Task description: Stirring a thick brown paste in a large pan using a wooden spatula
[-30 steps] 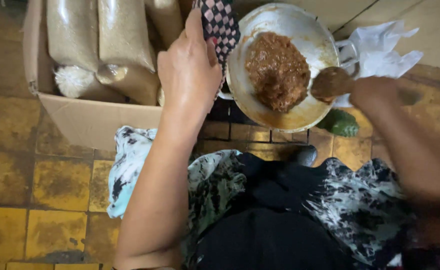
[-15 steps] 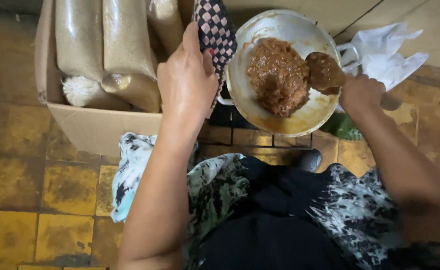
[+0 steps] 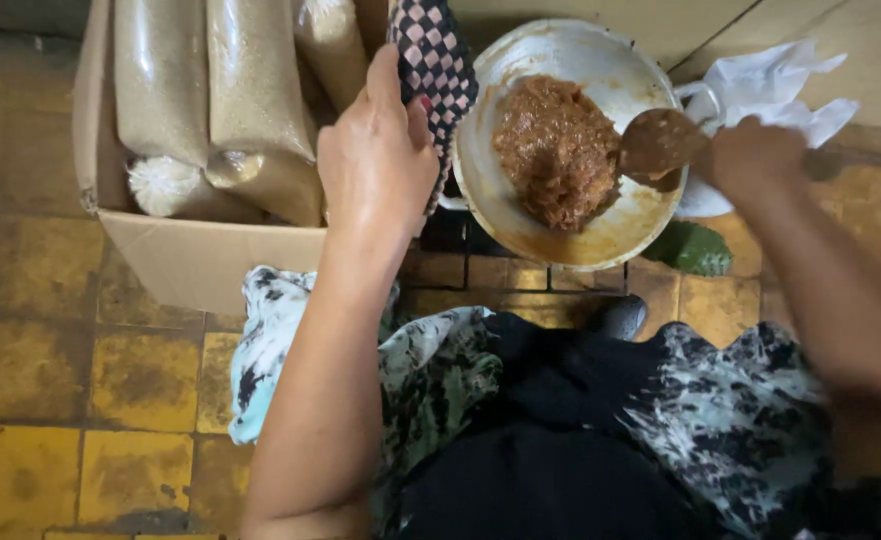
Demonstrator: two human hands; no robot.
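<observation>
A pale metal pan (image 3: 521, 215) holds a mound of thick brown paste (image 3: 556, 150). My left hand (image 3: 376, 160) grips a black-and-white checked cloth (image 3: 431, 60) against the pan's left handle. My right hand (image 3: 756, 155) holds a wooden spoon (image 3: 661, 145), its bowl coated in paste and resting inside the pan at the right, beside the mound. The spoon's handle is hidden behind my hand.
An open cardboard box (image 3: 201, 255) at the left holds clear bags of pale grain (image 3: 211, 90). A crumpled white plastic bag (image 3: 771, 85) lies to the right of the pan. A green object (image 3: 696, 250) sits under the pan's right edge. Yellow floor tiles (image 3: 61, 380) surround my patterned-clothed lap.
My right hand has brought the spoon from the pan's right rim into the pan, next to the paste. My left hand stays on the cloth at the handle.
</observation>
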